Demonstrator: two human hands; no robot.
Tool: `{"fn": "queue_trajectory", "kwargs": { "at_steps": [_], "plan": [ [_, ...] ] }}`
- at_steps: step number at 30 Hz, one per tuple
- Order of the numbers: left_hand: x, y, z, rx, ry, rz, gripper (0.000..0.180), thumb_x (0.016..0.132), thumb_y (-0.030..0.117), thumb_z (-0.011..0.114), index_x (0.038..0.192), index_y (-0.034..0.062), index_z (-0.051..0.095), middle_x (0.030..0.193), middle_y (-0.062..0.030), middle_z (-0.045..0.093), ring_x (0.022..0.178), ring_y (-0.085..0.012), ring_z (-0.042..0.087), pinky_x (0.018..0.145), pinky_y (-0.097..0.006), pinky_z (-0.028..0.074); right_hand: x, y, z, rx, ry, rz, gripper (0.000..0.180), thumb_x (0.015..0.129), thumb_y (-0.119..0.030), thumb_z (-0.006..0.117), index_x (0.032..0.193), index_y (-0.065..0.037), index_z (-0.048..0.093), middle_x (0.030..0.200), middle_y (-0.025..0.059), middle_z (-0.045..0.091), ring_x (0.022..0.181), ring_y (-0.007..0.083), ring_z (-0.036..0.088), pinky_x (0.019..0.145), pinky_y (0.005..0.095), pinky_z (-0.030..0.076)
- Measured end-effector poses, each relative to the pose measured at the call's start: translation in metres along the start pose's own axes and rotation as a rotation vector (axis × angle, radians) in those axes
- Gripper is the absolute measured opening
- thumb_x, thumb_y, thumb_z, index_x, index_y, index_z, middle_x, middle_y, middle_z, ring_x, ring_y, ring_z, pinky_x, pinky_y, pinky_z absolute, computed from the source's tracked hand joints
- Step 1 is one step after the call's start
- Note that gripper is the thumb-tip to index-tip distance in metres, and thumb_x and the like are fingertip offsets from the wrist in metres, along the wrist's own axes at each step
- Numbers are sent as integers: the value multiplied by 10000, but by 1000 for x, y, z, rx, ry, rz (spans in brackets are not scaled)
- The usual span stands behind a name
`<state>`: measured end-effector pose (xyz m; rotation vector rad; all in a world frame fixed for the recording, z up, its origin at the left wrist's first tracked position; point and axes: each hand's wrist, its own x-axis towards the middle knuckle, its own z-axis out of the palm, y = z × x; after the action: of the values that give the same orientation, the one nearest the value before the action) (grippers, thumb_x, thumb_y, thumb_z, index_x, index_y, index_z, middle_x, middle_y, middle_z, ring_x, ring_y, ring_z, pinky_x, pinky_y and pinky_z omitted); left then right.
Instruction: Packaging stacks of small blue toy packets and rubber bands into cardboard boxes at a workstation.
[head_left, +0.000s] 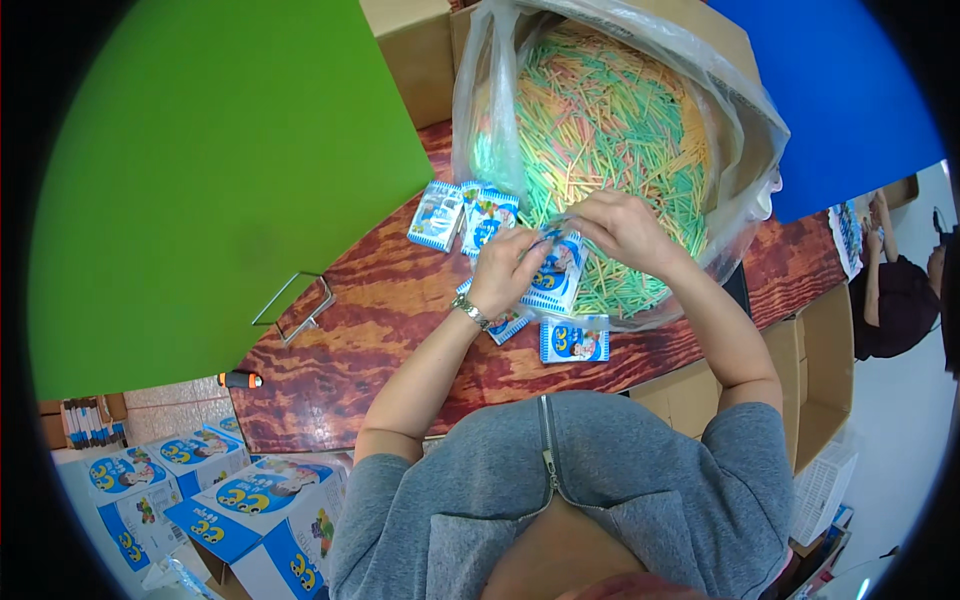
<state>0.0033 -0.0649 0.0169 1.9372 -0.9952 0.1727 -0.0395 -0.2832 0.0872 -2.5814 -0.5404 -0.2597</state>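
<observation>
Both of my hands meet at the near left edge of a big plastic-lined box of thin pastel candy sticks point(610, 120). Between them is a blue-and-white packet point(560, 275), its printed face up. My left hand point(503, 268), with a metal watch at the wrist, is closed on the packet's upper left edge. My right hand point(622, 230) pinches its top edge, fingertips bent inward; whether the top is open is hidden by the fingers. More such packets lie nearby: a whitish packet point(436, 215), a packet beside it point(489, 215), and a packet point(575, 340) nearer me.
The reddish wood-patterned table point(370, 300) carries a metal wire stand point(300, 305) on its left. A green panel point(220, 190) and a blue panel point(840, 100) flank the box. Printed cartons point(270, 500) stand lower left; an open cardboard box point(825, 370) is at right. Another person point(895, 300) sits far right.
</observation>
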Motion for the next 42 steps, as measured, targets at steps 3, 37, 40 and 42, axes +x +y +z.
{"fn": "queue_trajectory", "kwargs": {
  "at_steps": [3, 37, 40, 42],
  "plan": [
    [3, -4, 2, -522, -205, -420, 232, 960, 192, 626, 1029, -20, 687, 841, 24, 678, 746, -11, 534, 643, -220, 460, 10, -6, -6, 162, 57, 42, 196, 873, -246, 671, 881, -51, 650, 777, 137, 621, 746, 313, 620, 636, 411, 475],
    [4, -30, -18, -628, 22, -553, 170, 871, 104, 715, 833, 12, 577, 762, 7, 553, 692, -48, 474, 609, -232, 410, 67, 186, -46, -227, 89, 126, 288, 935, -248, 623, 1154, -61, 645, 1096, 97, 682, 1016, 198, 635, 913, 347, 491],
    [13, -25, -14, -653, 60, -499, 285, 845, 155, 750, 736, 28, 519, 636, -7, 452, 590, -71, 394, 513, -257, 354, 93, 217, -59, -240, 104, 143, 287, 930, -245, 628, 1154, -66, 648, 1098, 98, 682, 1021, 202, 635, 917, 350, 491],
    [16, -23, -18, -654, 19, -498, 269, 845, 152, 749, 750, 25, 532, 644, -11, 469, 586, -74, 411, 516, -261, 364, 84, 223, -65, -231, 106, 132, 287, 927, -244, 632, 1155, -70, 650, 1099, 98, 682, 1024, 204, 635, 920, 351, 491]
  ]
}}
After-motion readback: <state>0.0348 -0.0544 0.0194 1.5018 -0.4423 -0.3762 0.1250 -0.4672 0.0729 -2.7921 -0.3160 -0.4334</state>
